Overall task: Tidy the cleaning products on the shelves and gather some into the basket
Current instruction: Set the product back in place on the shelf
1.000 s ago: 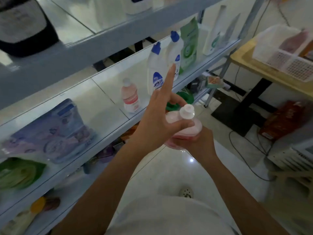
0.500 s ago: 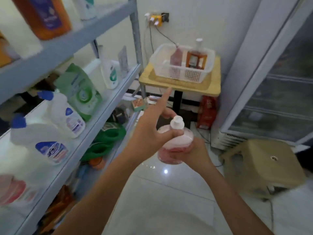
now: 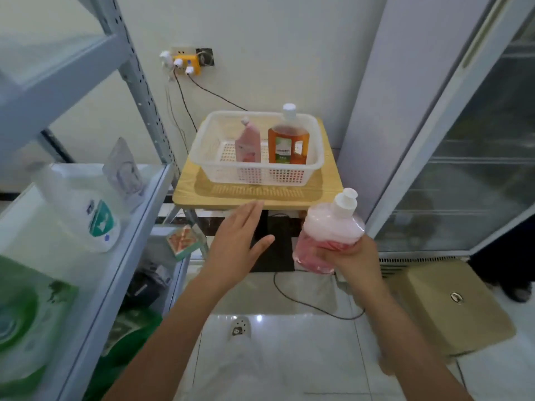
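A small wooden tabletop stands at the white wall, between the metal shelf and a glass-door fridge. A white basket sits on it, with an orange bottle and a small pink bottle standing in its right half. The right hand grips a round pink bottle in the air before the tabletop's front edge. The left hand is flat, holding nothing.

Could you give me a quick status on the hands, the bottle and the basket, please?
Left hand open, holding nothing. Right hand grips pink bottle, cap up, short of basket. Basket holds two bottles; nothing seen blocking.
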Available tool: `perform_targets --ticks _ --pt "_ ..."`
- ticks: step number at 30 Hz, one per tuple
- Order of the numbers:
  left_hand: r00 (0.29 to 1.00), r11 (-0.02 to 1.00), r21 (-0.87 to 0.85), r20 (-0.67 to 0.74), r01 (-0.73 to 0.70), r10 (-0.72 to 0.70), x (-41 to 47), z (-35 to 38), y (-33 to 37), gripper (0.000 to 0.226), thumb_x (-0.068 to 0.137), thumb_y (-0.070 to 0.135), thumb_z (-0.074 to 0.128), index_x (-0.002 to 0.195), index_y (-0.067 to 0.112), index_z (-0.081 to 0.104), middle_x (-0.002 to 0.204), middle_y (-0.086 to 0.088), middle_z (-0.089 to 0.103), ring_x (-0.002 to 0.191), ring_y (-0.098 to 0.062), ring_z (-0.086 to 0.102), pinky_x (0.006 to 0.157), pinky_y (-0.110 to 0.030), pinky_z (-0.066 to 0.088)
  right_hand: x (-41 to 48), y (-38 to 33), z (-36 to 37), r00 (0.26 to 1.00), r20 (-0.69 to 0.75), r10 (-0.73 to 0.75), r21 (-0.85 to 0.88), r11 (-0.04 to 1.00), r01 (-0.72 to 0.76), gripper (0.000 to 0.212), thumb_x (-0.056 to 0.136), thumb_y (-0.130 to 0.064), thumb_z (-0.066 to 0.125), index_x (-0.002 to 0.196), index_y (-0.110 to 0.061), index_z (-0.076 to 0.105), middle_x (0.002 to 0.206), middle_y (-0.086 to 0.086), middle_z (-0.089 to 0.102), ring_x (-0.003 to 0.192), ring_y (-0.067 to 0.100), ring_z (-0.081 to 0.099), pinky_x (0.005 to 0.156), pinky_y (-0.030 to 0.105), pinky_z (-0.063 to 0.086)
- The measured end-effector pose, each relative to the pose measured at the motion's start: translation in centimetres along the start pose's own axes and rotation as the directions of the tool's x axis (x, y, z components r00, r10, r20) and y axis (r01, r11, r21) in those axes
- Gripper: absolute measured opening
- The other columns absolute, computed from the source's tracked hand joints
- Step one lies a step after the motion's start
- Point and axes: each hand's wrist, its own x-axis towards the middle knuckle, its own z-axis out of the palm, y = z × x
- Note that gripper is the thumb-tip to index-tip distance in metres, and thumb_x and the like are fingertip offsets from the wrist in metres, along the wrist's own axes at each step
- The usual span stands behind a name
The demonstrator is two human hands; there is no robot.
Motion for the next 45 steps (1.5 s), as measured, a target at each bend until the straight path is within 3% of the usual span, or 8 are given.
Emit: perform_targets --ticks 2,6,17,21,27,31,39,45 --pt "0.999 0.998 0.06 0.052 0.012 -0.015 4.5 0.5 -3.5 0.072 0.098 0.049 0.037 0.154 0.022 0.0 0.162 0.002 0.0 0.149 -0.015 0.0 0.117 -0.029 0.0 3.8 -1.6 2.4 0.999 -0.05 -0.005 0.018 1.0 0.005 0.054 0.053 -0.009 0.089 0.099 -0.023 0.063 0.098 -0.001 0.069 0.095 0.017 0.065 0.086 0.037 0.053" --pt "0.979 0.988 0.148 0.193 0.036 -0.065 11.7 1.9 -9.8 0.075 0.099 0.052 0.034 0.152 0.026 -0.011 0.16 0.001 -0.016 0.148 -0.019 -0.015 0.121 -0.042 0.0 11.5 -4.2 6.5 0.999 -0.044 0.0 0.062 0.998 0.002 0.052 0.055 0.005 0.086 0.093 -0.022 0.063 0.09 -0.005 0.068 0.084 0.007 0.064 0.071 0.018 0.055" --pt "0.922 0.976 0.194 0.351 0.098 -0.162 23.1 8.2 -16.3 0.091 0.094 0.061 0.037 0.135 0.038 -0.041 0.15 0.001 -0.038 0.137 -0.019 -0.037 0.116 -0.049 -0.011 26.5 -7.1 10.3 0.995 -0.092 0.039 0.113 0.993 -0.029 0.061 0.06 -0.005 0.087 0.114 -0.009 0.06 0.106 0.0 0.066 0.099 0.015 0.063 0.086 0.03 0.052" --pt "0.943 0.969 0.213 0.276 0.128 -0.186 23.2 9.5 -16.4 0.104 0.084 0.052 0.064 0.148 0.039 -0.018 0.161 -0.005 -0.012 0.147 -0.026 -0.015 0.114 -0.055 -0.001 29.6 -7.0 11.7 0.992 0.126 0.004 0.099 0.995 -0.017 0.049 0.06 -0.01 0.087 0.101 -0.025 0.063 0.096 -0.009 0.069 0.088 0.002 0.067 0.069 0.014 0.051" --pt "0.965 0.956 0.269 0.197 0.115 -0.172 22.9 9.9 -16.5 0.11 0.071 0.037 0.08 0.154 0.027 0.009 0.16 -0.01 0.008 0.147 -0.032 0.005 0.112 -0.055 0.01 32.3 -6.0 14.7 0.993 0.075 -0.087 -0.04 0.995 0.09 0.087 0.041 -0.037 0.084 0.118 -0.016 0.052 0.112 -0.004 0.062 0.1 0.005 0.058 0.082 0.012 0.044" --pt "0.967 0.963 0.251 0.201 0.101 -0.154 22.9 10.1 -16.5 0.113 0.071 0.029 0.08 0.155 0.028 0.003 0.16 -0.01 0.003 0.147 -0.033 0.0 0.116 -0.056 0.004 32.5 -3.6 15.2 0.99 0.107 -0.09 -0.124 0.987 0.103 0.064 0.05 -0.016 0.093 0.1 -0.031 0.056 0.107 -0.005 0.06 0.094 0.001 0.056 0.077 0.009 0.04" --pt "0.947 0.962 0.254 0.272 0.102 -0.172 23.0 9.8 -16.5 0.115 0.083 0.02 0.068 0.146 0.034 -0.028 0.154 -0.002 -0.03 0.142 -0.027 -0.03 0.114 -0.053 -0.014 32.5 -0.7 15.0 0.984 0.143 -0.11 -0.352 0.923 0.154 0.045 0.066 -0.019 0.083 0.106 -0.027 0.064 0.103 -0.011 0.066 0.098 0.011 0.059 0.082 0.027 0.047" --pt "0.945 0.958 0.271 0.28 0.089 -0.167 22.9 9.5 -16.4 0.112 0.088 0.019 0.06 0.141 0.034 -0.037 0.147 -0.002 -0.045 0.138 -0.028 -0.038 0.109 -0.05 -0.024 30.6 -0.2 15.1 0.953 0.189 -0.238 -0.613 0.729 0.304 0.047 0.085 -0.033 0.066 0.129 -0.024 0.052 0.123 -0.002 0.061 0.116 0.019 0.052 0.103 0.042 0.038"
